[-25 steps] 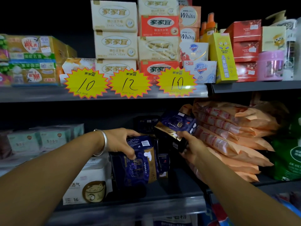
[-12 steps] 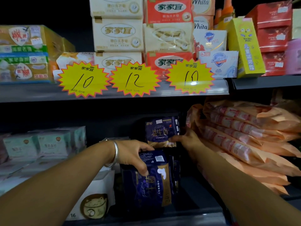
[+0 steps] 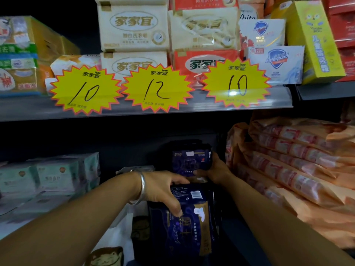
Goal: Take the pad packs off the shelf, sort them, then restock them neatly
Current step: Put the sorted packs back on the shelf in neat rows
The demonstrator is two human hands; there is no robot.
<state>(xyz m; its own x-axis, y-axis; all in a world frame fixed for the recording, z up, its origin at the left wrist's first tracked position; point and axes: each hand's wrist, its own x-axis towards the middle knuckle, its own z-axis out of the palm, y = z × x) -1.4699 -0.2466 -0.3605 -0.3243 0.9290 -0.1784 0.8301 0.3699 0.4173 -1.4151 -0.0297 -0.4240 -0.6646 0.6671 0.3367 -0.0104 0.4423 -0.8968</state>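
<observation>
A dim shop shelf is seen from close in. On the upper shelf (image 3: 146,114), boxed soaps (image 3: 132,27) are stacked, with a yellow box (image 3: 315,39) at the right. Three yellow starburst price tags (image 3: 157,87) marked 10, 12 and 10 are fixed along its front edge. On the lower shelf (image 3: 247,244), pale green packs (image 3: 50,175) are stacked at the left, and orange packs (image 3: 299,169) are piled flat at the right. A white pack (image 3: 113,244) with a cat drawing is seen at the bottom, just left of centre.

Between these, dark blue pad packs with gold trim are stood upright. The front pack (image 3: 184,227) is gripped at its top by the left hand (image 3: 163,191), the fingers curled over the upper edge and the thumb pressed on its face; a silver bangle (image 3: 141,189) is worn at the wrist. A white barcode label is shown near the pack's top. Behind and higher, the rear pack (image 3: 190,160) is held by the right hand (image 3: 215,169), gripped at its lower right corner, its print blurred. It is set close to the orange pile.
</observation>
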